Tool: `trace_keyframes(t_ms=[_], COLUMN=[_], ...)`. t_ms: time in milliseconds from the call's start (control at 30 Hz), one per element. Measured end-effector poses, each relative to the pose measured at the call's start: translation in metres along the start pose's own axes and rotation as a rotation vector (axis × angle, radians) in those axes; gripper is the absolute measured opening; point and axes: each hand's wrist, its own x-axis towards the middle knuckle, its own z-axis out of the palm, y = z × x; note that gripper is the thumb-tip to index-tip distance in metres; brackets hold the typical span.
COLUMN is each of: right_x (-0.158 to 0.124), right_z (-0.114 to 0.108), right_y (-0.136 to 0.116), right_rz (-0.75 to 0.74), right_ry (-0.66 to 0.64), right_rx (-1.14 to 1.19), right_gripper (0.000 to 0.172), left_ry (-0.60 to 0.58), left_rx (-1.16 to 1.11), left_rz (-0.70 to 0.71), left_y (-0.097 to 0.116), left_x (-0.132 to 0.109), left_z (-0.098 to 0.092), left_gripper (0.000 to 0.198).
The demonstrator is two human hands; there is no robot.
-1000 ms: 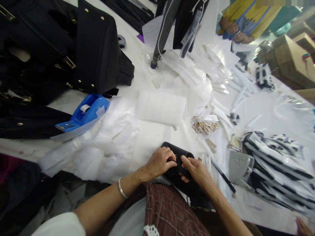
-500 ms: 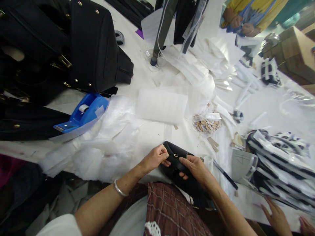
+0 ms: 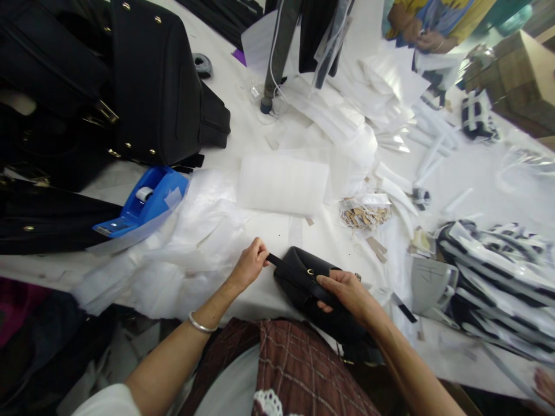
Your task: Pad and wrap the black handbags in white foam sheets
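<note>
A black leather bag [image 3: 299, 292] with a gold ring fitting lies tilted at the table's front edge, close to my body. My left hand [image 3: 251, 264] is closed in a pinch on the end of a black strap [image 3: 277, 263], which stretches taut and flat from the bag toward the left. My right hand [image 3: 349, 293] grips the bag's upper part, thumb on top and fingertips curled beneath a dark band. Part of the bag's lower side is in shadow. Right of it, a short black strip [image 3: 404, 308] shows; whether it joins the bag, I cannot tell.
A blue tape dispenser [image 3: 150, 196] and large black bags [image 3: 160, 86] are at left. White foam sheets [image 3: 281, 184] lie ahead, beside a pile of small tags [image 3: 365, 211]. Wrapped striped goods [image 3: 489, 289] are stacked right. Another person's hands [image 3: 422, 37] show at the far side.
My left hand has moved left, away from the bag, drawing the strap out straight. My right hand stays on the bag. Another person's hand at lower right has mostly left view.
</note>
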Motion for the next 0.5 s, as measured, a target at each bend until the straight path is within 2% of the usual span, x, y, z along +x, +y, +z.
trace_keyframes(t_ms=[133,200,267,333,400,500], right_x=[0.0,0.0,0.001,0.002,0.002,0.0], right_z=[0.0,0.0,-0.001,-0.002,-0.003,-0.004], right_y=[0.001,0.002,0.004,0.005,0.007,0.008], right_rz=[-0.018,-0.029,-0.04,-0.044,-0.034,-0.019], right_ry=[-0.001,-0.006,-0.01,-0.006,0.0,0.01], right_rx=[0.0,-0.001,-0.004,-0.01,-0.014,-0.021], right_gripper=[0.034,0.034,0.034,0.035,0.035,0.036], left_ry=[0.04,0.079,0.081,-0.025,-0.181,-0.275], left_rx=[0.167,0.364,0.531,0.573,0.534,0.484], left_rz=[0.052,0.192,0.403,0.613,0.735,0.696], left_y=[-0.001,0.005,0.016,0.03,0.042,0.051], left_x=[0.001,-0.003,-0.01,-0.019,-0.027,-0.031], left_z=[-0.004,-0.004,0.0,0.01,0.021,0.033], left_gripper=[0.013,0.008,0.011,0.022,0.023,0.017])
